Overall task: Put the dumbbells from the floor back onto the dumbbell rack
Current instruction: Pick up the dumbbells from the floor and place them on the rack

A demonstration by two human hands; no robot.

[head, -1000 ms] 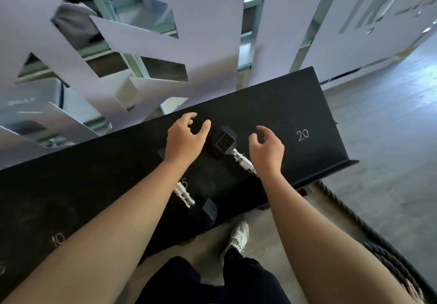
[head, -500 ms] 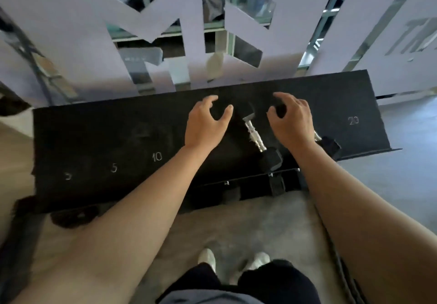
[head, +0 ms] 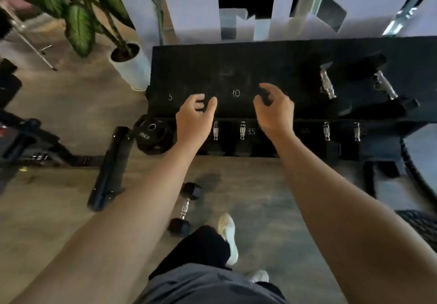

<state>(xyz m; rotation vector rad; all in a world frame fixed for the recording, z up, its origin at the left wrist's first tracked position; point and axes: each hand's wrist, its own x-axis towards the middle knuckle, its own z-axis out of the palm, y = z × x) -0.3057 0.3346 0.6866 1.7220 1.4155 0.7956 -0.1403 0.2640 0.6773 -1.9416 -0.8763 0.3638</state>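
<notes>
1. Here the left hand (head: 194, 117) reaches forward over the dumbbell rack (head: 189, 67), arm straight, fingers loosely spread, empty.
2. A dumbbell (head: 184, 209) lies on the floor (head: 260, 197) below that forearm, beside the white shoe (head: 228, 235), long axis running toward the rack, slightly tilted.
3. The right hand (head: 274, 109) hovers near the "10" mark, fingers curled but unclenched, holding nothing.
4. Two dumbbells (head: 354, 83) rest on the rack's right end.

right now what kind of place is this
Most likely a gym's free-weights area: a black dumbbell rack marked with weight numbers, a hex dumbbell on the floor, and a weight plate leaning by the rack.
</notes>
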